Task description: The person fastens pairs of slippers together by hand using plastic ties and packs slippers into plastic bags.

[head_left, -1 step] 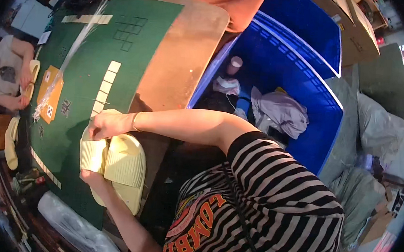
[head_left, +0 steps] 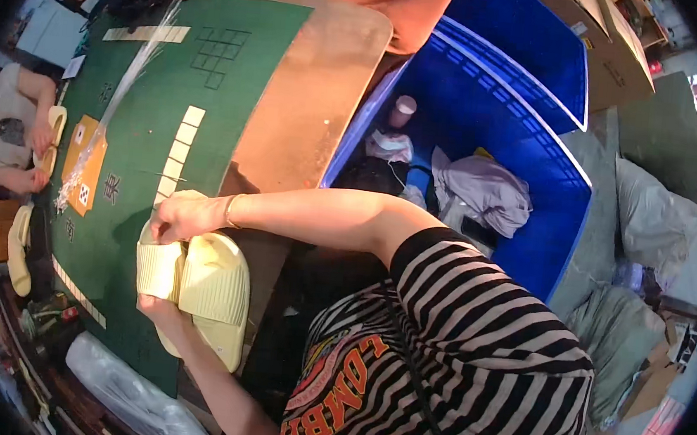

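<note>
Bare green mat lies open beyond the slippers; blue crate crowds the right

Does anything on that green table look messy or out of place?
Not much. A crinkled clear plastic strip lies slantwise across the green mat. Both hands hold pale yellow slippers, which look undamaged.

**Counts by kind**

Two pale yellow slippers held together over the green table; two hands on them, the right hand on top, the left hand beneath; two more pale slippers at the far left, one with a seated person, one lower down; one blue crate; one pink-capped cup inside it; one grey garment there too; one clear plastic bag at the near table edge.
</note>
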A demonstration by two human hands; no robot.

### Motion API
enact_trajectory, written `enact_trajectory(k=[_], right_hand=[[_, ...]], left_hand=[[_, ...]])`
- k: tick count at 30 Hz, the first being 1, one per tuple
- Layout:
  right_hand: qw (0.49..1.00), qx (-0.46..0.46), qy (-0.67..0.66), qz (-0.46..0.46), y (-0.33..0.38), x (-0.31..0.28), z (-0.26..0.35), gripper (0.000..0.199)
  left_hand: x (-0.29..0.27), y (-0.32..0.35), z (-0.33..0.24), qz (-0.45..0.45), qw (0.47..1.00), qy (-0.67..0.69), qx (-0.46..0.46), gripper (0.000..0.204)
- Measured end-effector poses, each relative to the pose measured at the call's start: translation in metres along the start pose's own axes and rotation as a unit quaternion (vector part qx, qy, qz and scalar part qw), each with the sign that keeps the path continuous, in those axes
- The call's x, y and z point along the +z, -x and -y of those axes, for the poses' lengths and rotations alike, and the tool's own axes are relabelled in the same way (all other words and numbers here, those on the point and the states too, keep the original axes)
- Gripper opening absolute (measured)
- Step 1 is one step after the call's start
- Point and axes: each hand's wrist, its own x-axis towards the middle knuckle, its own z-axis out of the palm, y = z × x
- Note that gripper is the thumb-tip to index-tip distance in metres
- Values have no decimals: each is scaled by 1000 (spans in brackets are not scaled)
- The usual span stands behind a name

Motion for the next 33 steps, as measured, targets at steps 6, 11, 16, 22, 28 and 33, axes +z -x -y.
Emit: enact_trajectory(k=[6, 11, 16, 22, 28, 33], right_hand=[[998, -12, 20, -51, 2, 13, -16, 19], [999, 18, -49, 4, 6, -1, -2, 19], [989, 59, -122, 51, -1, -2, 16, 15], [981, 107, -154, 56, 4, -3, 17, 16], [971, 130, -192, 60, 1, 12, 24, 15], [972, 131, -187, 49, 2, 6, 23, 15]], left_hand=[[0, 5, 2, -16, 996, -84, -15, 32], [-25, -8, 24, -75, 977, -198, 30, 32], [-43, -13, 33, -62, 987, -151, -3, 24], [-18, -3, 19, -34, 984, -171, -35, 33], [-35, -21, 76, -145, 967, -200, 57, 22], [-16, -20, 64, -186, 940, -278, 64, 16]])
